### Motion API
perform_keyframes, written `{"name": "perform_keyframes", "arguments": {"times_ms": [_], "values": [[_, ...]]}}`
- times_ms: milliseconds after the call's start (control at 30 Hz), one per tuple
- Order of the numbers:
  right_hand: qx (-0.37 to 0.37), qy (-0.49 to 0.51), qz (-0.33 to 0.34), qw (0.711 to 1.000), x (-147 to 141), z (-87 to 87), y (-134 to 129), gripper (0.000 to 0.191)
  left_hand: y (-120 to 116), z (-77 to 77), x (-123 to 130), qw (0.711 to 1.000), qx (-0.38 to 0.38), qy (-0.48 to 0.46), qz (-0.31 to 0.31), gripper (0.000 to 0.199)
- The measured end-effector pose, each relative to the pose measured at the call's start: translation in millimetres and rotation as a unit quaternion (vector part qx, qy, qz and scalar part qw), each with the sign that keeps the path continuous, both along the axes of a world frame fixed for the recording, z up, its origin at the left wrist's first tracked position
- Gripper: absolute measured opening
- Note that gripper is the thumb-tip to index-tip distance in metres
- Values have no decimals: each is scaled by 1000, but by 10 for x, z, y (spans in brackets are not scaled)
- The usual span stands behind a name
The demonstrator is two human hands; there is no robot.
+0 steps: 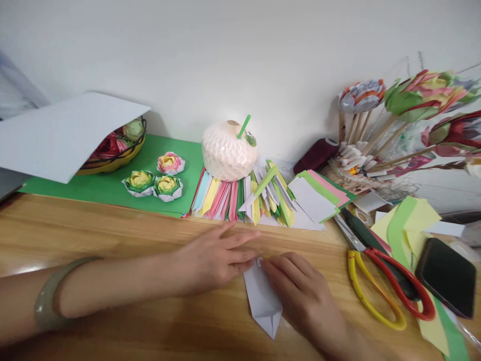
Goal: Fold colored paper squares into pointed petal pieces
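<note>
A folded piece of white paper (262, 296) lies on the wooden table, its lower end tapering to a point with creased flaps. My right hand (302, 288) has its fingers closed on the paper's upper right edge. From the left, my left hand (220, 258) reaches over with fingers stretched and apart, the lower ones at the paper's top end. Just beyond the hands, several folded paper strips (233, 198) in many colours stand in a row before a white coconut (229, 150) with a green straw. A jade-like bangle (47, 296) circles my left wrist.
Scissors (363, 245) with red and yellow handles lie at right, beside a black phone (447, 276) and paper scraps (402, 228). Paper flowers on sticks (363, 98) stand behind them. Three paper lotuses (169, 186) sit on green sheets (105, 193) at left, near a basket (120, 163).
</note>
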State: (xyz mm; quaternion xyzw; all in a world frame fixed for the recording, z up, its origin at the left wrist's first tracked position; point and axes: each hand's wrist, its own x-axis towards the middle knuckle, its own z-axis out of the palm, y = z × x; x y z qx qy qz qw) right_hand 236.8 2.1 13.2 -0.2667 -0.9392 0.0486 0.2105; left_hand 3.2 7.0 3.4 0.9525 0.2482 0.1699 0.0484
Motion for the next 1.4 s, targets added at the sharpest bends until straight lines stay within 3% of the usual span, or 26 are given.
{"name": "perform_keyframes", "arguments": {"times_ms": [367,567,767,833,1000,1100,1233,1400], "values": [[6,-66,9,998,-40,107,-34,36,-10,-23,-14,998,43,30,-22,29],[-55,-52,-3,997,6,116,-1,26,-22,14,-7,996,80,34,-24,27],[-117,-58,27,991,186,231,171,38,-21,53,-1,994,102,44,-16,26],[-125,-55,33,990,257,261,231,34,-42,55,4,992,122,40,-12,25],[-112,13,-35,993,334,298,280,21,-230,41,30,973,222,27,63,22],[-161,22,-22,986,269,281,228,20,-365,46,55,955,271,47,112,23],[-176,0,6,984,152,207,155,23,-421,53,75,950,278,41,134,25],[-102,-48,-10,994,130,174,158,22,-316,4,65,962,240,-5,126,24]]}}
